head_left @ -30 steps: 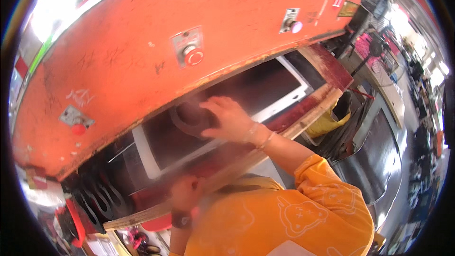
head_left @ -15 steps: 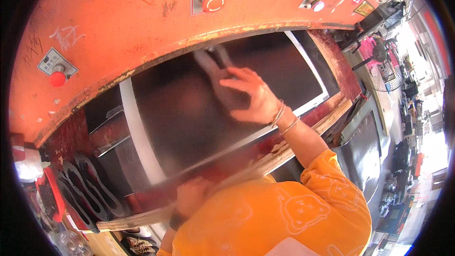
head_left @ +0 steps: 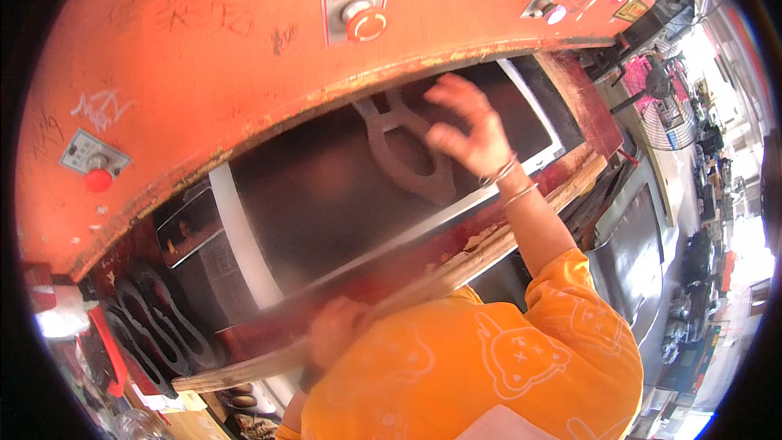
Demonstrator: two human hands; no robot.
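My right hand [head_left: 468,130] hovers with fingers spread just right of a grey metal cutting die [head_left: 407,155] shaped like a looped outline. It holds nothing, and bangles show at the wrist. The die lies on a dark sheet [head_left: 318,212] on the bed under the orange press head [head_left: 244,65]. My left hand [head_left: 338,330] is curled at the front edge of the bed, by the worn wooden board [head_left: 521,224]. It is blurred, so its grip is unclear. My orange sleeves fill the lower middle.
A red mushroom button [head_left: 366,24] sits on the press front, and a smaller one [head_left: 98,179] at the left. Black looped dies [head_left: 155,326] are stacked at lower left. A steel bin [head_left: 639,236] and a floor fan [head_left: 664,102] stand to the right.
My right hand has lifted off the die and moved right, fingers spreading. The die now shows uncovered. My left hand has stayed at the front edge.
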